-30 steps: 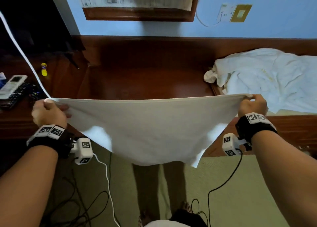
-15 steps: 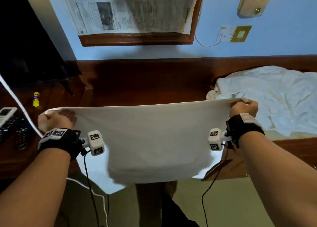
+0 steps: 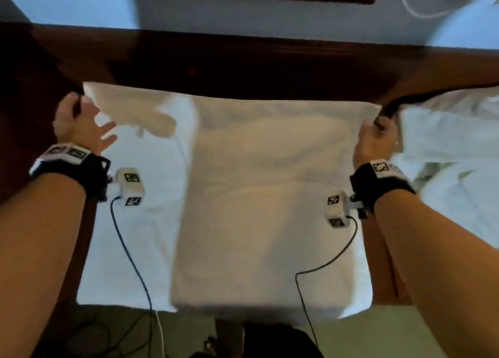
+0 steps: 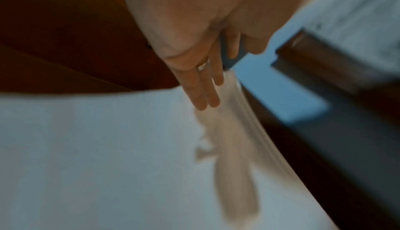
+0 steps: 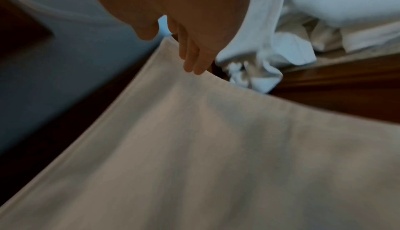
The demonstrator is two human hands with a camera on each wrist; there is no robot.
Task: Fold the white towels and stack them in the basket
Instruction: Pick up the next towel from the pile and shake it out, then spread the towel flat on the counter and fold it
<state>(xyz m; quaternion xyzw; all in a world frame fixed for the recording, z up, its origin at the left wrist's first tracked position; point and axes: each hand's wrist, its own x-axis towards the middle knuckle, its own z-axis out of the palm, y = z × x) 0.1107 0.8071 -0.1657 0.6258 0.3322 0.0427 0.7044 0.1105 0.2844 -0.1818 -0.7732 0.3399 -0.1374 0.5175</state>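
Observation:
A white towel (image 3: 270, 195) lies spread on the dark wooden table (image 3: 243, 68), doubled over, with its near edge hanging over the front. My left hand (image 3: 81, 125) hovers at the towel's far left corner, fingers (image 4: 201, 88) straight and off the cloth (image 4: 86, 148); that corner flops loose. At the far right corner my right hand (image 3: 374, 136) holds the towel's edge (image 5: 216, 148) between thumb and fingers (image 5: 192, 59). No basket is in view.
A heap of crumpled white cloths (image 3: 453, 141) lies right of the towel, close to my right hand, also in the right wrist view (image 5: 324, 2). A blue wall (image 3: 243, 12) backs the table. Cables (image 3: 129, 249) trail from both wrists.
The towel, held up stretched between both hands, has been swung forward and laid on the table. My left hand has let go of its corner and opened.

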